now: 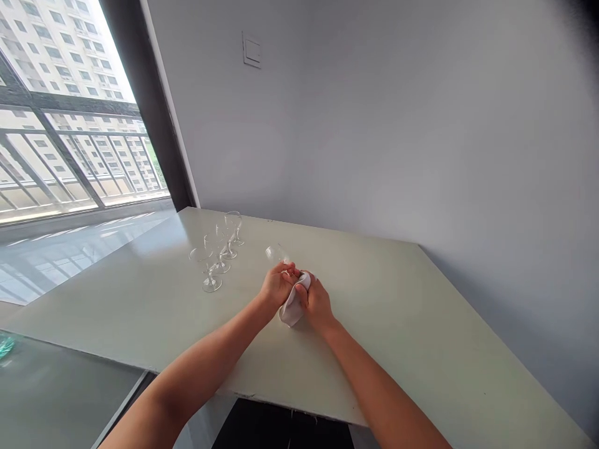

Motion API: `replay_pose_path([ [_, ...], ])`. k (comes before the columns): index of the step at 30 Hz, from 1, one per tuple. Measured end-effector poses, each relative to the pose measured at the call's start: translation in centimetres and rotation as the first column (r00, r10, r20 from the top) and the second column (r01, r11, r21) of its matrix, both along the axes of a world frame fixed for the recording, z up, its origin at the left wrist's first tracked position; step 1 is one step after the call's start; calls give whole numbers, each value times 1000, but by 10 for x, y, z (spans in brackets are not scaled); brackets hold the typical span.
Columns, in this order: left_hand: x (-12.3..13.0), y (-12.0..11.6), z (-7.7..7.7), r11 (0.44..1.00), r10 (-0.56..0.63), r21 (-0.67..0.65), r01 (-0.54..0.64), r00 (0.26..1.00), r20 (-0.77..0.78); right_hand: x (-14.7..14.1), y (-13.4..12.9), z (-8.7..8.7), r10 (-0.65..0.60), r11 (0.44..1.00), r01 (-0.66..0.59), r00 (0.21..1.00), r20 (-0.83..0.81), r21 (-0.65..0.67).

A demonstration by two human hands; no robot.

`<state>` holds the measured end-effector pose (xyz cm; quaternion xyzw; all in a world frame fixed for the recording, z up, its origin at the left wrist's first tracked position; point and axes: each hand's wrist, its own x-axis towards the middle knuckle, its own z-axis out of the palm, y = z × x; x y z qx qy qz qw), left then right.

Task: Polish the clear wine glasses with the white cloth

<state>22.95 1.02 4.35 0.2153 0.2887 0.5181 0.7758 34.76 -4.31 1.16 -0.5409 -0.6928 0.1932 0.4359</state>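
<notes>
A clear stemmed glass (pixel 276 252) is tilted over the pale table (pixel 374 287), its bowl pointing away to the upper left. My left hand (pixel 277 284) is closed around the stem end of this glass. Close beside it on the right, my right hand (pixel 318 302) grips a white cloth (pixel 292 308), which hangs down between the two hands. The cloth and fingers hide the base of the glass. To the left, several clear stemmed glasses (pixel 212 282) stand upright in a slanting row.
A grey wall (pixel 397 125) with a light switch (pixel 253 51) rises behind the table. On the left is a window (pixel 79 143) with railings outside. A green transparent object (pixel 5 345) shows at the left edge, on a darker surface (pixel 60 393).
</notes>
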Motion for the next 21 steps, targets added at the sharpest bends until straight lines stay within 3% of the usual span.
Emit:
replay_pose_path([
  [4,1,-5,3,998,6,54,-13,991,130,-8,3,-15,-45,987,35,997,-62,-160],
  [6,-2,-4,6,992,28,113,-47,985,169,-9,4,-21,-23,982,21,1000,-10,-188],
  [8,-5,-3,11,985,16,166,-45,984,176,-8,4,-21,21,985,6,988,153,-173],
  [10,-9,-1,15,974,11,222,-50,985,173,-5,2,-16,44,995,-7,923,381,-98],
  [13,-12,0,18,946,50,307,-102,984,174,5,-2,2,-31,998,-6,812,583,62],
  [17,-7,-4,13,917,102,378,-129,991,91,16,2,29,-268,955,177,855,443,237],
  [19,-1,-8,8,914,93,394,-96,995,26,13,6,37,-238,963,163,890,390,215],
  [21,5,-13,3,913,57,407,-39,998,-32,4,11,40,-124,989,82,913,388,126],
])
